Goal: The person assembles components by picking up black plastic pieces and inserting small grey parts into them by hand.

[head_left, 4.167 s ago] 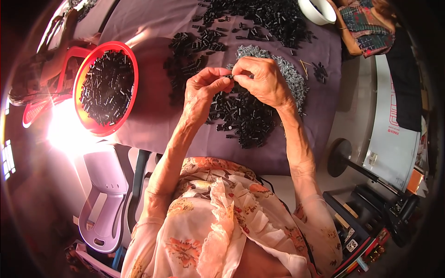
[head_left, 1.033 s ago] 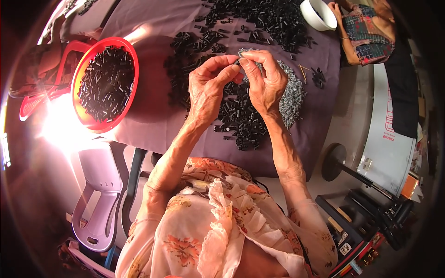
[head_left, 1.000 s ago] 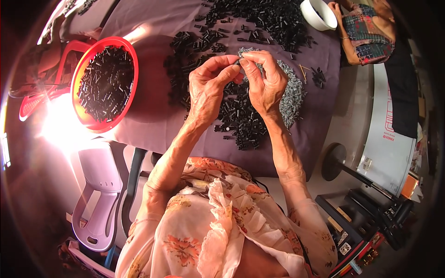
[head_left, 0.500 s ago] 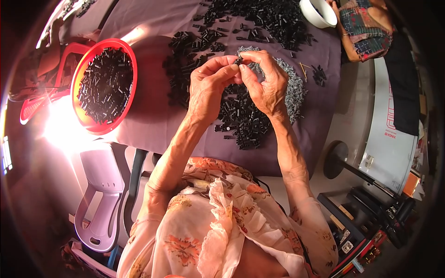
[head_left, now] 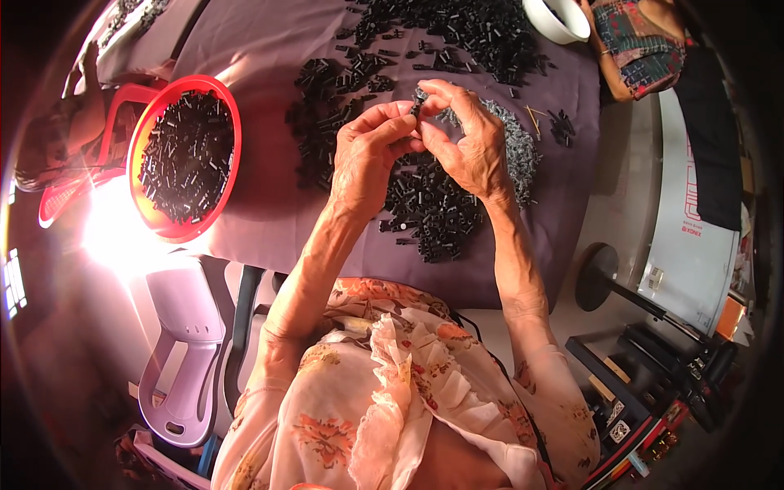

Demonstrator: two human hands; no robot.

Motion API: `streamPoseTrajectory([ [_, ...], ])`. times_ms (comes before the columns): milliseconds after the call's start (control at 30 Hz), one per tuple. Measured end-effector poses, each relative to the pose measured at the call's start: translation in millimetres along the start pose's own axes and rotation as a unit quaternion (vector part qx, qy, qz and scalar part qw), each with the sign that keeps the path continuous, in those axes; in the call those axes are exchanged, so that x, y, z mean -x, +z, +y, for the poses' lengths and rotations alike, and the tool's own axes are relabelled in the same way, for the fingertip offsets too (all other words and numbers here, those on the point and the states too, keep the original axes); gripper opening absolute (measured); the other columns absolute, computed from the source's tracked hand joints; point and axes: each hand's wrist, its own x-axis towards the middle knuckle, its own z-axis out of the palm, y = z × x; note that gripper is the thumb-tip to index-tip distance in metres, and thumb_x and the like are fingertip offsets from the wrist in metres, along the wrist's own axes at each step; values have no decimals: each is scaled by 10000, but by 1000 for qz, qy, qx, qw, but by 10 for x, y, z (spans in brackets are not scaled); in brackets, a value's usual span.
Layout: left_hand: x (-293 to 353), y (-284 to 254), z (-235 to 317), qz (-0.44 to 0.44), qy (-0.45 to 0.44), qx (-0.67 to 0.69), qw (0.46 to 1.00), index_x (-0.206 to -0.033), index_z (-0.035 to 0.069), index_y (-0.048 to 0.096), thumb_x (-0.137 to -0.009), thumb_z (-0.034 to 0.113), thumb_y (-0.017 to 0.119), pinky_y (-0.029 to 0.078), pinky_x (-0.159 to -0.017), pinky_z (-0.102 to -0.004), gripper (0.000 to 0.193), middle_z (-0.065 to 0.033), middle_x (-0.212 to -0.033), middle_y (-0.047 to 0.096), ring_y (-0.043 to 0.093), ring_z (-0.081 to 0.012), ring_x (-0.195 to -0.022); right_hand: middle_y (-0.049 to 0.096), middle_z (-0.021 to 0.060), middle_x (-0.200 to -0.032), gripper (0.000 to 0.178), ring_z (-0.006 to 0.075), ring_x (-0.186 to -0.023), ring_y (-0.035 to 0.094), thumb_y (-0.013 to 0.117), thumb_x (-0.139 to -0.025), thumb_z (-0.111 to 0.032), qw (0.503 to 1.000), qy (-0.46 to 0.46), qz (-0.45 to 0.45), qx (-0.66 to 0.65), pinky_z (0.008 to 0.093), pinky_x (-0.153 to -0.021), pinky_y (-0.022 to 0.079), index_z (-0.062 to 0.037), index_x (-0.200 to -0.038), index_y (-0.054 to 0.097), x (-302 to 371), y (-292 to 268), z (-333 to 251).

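Note:
Between both hands, over the cloth-covered table, is a small black plastic piece (head_left: pixel 417 107). My left hand (head_left: pixel 366 155) pinches it between thumb and fingertips. My right hand (head_left: pixel 467 139) is closed at the same piece, its thumb and index finger at the upper right end; fingers hide most of it. Below the hands lies a pile of black plastic pieces (head_left: pixel 429 208). To the right, partly behind my right hand, spreads a heap of small grey metal-looking parts (head_left: pixel 520 155).
A red round basket (head_left: pixel 232 122) full of black pieces stands at the left, by a lilac plastic chair (head_left: pixel 184 327). More black pieces (head_left: pixel 465 33) cover the far table, near a white bowl (head_left: pixel 555 31). Another person's arm and patterned clothing (head_left: pixel 637 49) show at the far right.
My right hand's fingers have shifted slightly up and left around the piece. My left hand keeps nearly the same pinch. The whole view has tilted a little.

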Motion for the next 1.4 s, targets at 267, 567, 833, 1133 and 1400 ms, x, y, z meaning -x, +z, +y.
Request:
streamPoseTrajectory([
  [267,-14,61,-17,17,-10,0,1000,-939,-41,568,-806,31,557,479,-717,-260,151,-62,-831,587,577,-139,-758,595,108,-903,445,273,-846,556,676,-581,-15,986,-96,-35,130,343,-783,436,-14,-1009,558,-70,-25,16],
  [567,-24,19,-14,-23,-50,13,998,-957,-14,573,-884,181,505,485,-759,-326,219,-87,-897,601,578,-164,-829,585,104,-827,361,274,-806,550,691,-623,-54,988,-108,-17,105,350,-718,458,-2,-962,577,-72,-44,76],
  [833,-142,-135,-136,-70,-160,121,977,-997,-9,563,-897,205,475,474,-801,-377,252,-84,-954,606,575,-182,-899,576,83,-795,332,261,-781,549,682,-640,-64,989,-93,-50,104,344,-710,458,-7,-950,575,-35,-35,59],
  [1133,-144,-134,-175,-49,-162,117,979,-988,-3,566,-891,198,490,471,-799,-376,236,-73,-941,605,569,-178,-886,540,43,-679,303,210,-701,547,692,-669,-156,987,-96,-65,110,334,-718,412,-22,-903,556,-38,-42,117],
  [1400,-153,-135,-202,-54,-151,116,980,-995,-7,560,-900,182,467,468,-816,-389,231,-80,-953,598,566,-184,-898,567,97,-774,345,258,-740,560,692,-663,-116,984,-98,-92,120,355,-729,443,15,-952,558,-37,-81,128],
])
